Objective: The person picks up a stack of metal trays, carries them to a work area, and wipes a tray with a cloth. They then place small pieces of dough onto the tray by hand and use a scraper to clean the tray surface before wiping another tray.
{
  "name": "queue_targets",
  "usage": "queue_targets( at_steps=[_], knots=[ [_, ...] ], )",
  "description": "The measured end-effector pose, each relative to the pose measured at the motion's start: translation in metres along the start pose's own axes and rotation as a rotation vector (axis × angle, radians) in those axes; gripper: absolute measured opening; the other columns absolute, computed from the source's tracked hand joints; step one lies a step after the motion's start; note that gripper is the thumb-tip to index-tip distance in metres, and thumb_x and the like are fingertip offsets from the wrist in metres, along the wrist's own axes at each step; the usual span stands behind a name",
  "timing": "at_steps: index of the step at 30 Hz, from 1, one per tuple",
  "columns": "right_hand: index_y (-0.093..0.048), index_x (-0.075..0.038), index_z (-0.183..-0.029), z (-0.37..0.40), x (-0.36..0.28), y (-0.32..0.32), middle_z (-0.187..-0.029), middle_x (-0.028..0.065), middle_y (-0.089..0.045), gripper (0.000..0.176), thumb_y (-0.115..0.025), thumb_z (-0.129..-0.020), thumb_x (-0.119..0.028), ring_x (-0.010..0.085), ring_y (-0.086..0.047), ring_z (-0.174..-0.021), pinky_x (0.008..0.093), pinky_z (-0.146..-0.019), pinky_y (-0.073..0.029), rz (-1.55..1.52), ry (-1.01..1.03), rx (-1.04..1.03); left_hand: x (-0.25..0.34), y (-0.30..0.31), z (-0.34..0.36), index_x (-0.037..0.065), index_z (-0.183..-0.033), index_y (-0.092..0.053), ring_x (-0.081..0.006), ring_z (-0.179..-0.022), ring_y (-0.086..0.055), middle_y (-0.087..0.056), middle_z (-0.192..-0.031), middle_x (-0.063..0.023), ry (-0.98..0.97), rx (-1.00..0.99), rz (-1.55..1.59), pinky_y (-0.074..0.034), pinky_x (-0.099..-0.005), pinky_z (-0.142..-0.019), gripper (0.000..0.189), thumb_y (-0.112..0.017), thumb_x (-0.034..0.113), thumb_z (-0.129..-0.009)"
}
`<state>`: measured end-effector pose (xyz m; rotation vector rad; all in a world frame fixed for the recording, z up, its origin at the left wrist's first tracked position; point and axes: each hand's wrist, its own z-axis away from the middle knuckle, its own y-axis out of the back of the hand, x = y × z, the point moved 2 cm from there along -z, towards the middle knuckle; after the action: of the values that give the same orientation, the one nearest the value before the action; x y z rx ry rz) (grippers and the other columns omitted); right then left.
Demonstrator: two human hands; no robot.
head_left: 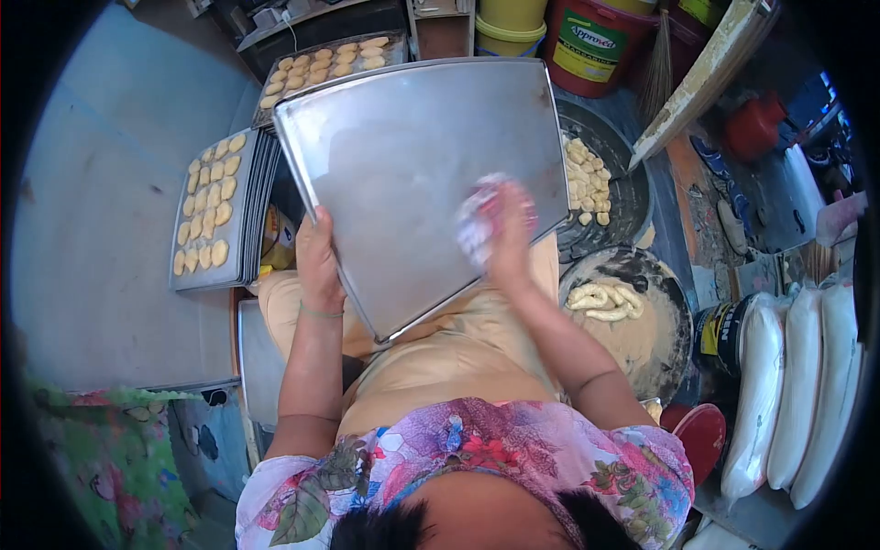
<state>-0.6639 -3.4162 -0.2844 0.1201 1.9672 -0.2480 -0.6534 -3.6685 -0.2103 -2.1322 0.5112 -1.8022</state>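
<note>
A large metal baking tray (394, 174) is tilted above my lap, with no dough on its face. My left hand (318, 261) grips its left edge. Against the right part of the tray, my right hand (511, 234) presses a pink and white cloth (481, 220), both blurred by motion. To the right of the tray lie cut dough pieces (588, 181) in a dark round basin (628, 137). Below that basin, thick dough strips (605, 299) rest in a floured round pan (660, 344).
Stacked trays (229, 266) at the left carry shaped dough pieces, and another filled tray (394, 46) sits behind. Buckets (587, 46) stand at the back, near a broom (656, 78). Long white plastic-wrapped packs (756, 394) and a red round lid (694, 440) are at the right.
</note>
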Motion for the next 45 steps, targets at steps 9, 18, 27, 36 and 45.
queue_targets(
  at_steps=[9,18,27,36,45],
  knots=[
    [-0.048,-0.003,-0.11,-0.055,-0.136,-0.114,-0.145,0.024,-0.036,0.043,-0.069,-0.078,-0.02,0.0407,-0.036,-0.134,0.0552,-0.113,-0.019,0.398,0.9,-0.227,0.004,-0.03,0.033,-0.003,-0.128,-0.046,-0.0179,-0.111,-0.053,-0.056,-0.12,-0.0091,-0.22,-0.115,-0.219,-0.041,-0.0326,-0.097,0.063,-0.071,0.035,-0.085],
    [-0.045,0.001,-0.121,-0.217,-0.022,0.045,-0.101,0.0302,-0.061,0.044,-0.056,-0.087,-0.025,0.0446,-0.058,-0.094,0.0478,-0.084,-0.045,0.565,0.246,0.404,0.018,-0.007,0.049,-0.003,-0.124,-0.049,-0.0166,-0.105,-0.056,-0.059,-0.115,-0.0096,-0.155,-0.112,-0.36,-0.043,-0.0316,-0.093,0.046,-0.068,0.013,-0.085],
    [-0.046,0.002,-0.123,-0.063,0.134,0.158,-0.111,0.0223,-0.06,0.035,-0.044,-0.09,-0.01,0.0343,-0.058,-0.103,0.0388,-0.091,-0.043,0.431,-0.017,0.28,0.004,0.017,0.041,-0.003,-0.124,-0.049,-0.0173,-0.106,-0.055,-0.059,-0.114,-0.0093,-0.146,-0.05,-0.301,-0.043,-0.0321,-0.094,0.046,-0.068,0.013,-0.085],
    [-0.053,0.0,-0.114,-0.033,0.034,0.144,-0.102,0.012,-0.062,0.027,-0.053,-0.096,-0.02,0.0209,-0.058,-0.093,0.0327,-0.086,-0.044,0.338,0.057,0.506,0.008,-0.004,0.009,-0.004,-0.123,-0.05,-0.0179,-0.104,-0.056,-0.059,-0.115,-0.0109,-0.071,-0.032,-0.289,-0.044,-0.0314,-0.092,0.041,-0.063,0.015,-0.088],
    [-0.065,-0.012,-0.096,0.066,-0.064,-0.073,-0.096,0.0053,-0.063,0.027,-0.068,-0.069,-0.018,0.0243,-0.058,-0.093,0.0383,-0.081,-0.046,0.522,0.94,-0.577,0.012,-0.03,-0.014,-0.005,-0.121,-0.051,-0.0184,-0.097,-0.06,-0.061,-0.111,-0.0132,0.06,0.039,-0.124,-0.049,-0.0313,-0.085,0.035,-0.058,0.007,-0.089]
  ],
)
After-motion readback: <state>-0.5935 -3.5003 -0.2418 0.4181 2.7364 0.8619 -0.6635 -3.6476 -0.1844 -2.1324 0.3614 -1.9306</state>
